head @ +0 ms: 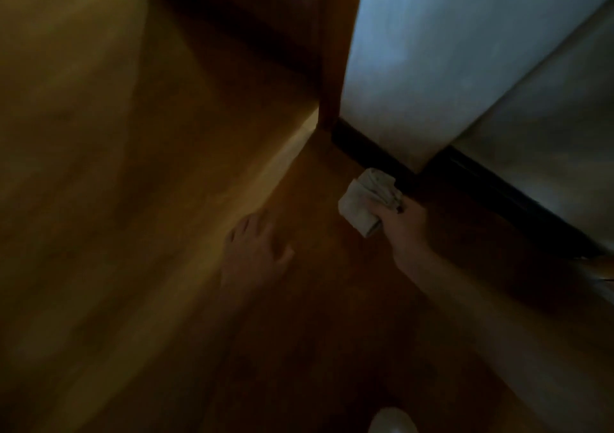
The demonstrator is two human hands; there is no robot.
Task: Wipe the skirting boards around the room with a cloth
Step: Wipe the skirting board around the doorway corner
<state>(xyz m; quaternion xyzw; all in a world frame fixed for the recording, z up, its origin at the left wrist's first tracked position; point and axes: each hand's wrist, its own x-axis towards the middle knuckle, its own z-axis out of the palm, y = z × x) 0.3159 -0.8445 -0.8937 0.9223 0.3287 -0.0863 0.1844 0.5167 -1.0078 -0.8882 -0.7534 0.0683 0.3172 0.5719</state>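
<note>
Dim, blurred view. We note the right hand (403,226) grasping a crumpled pale cloth (367,202), fingers curled round its bunched end. The cloth's upper edge sits at the dark skirting board (377,158), which runs along the foot of the pale wall (432,67); we cannot tell whether the two touch. The left hand (254,250) is released, fingers spread and holding nothing, above the wooden floor (133,216); contact with it is unclear. A wooden door frame (332,67) stands just left of the skirting's end.
</note>
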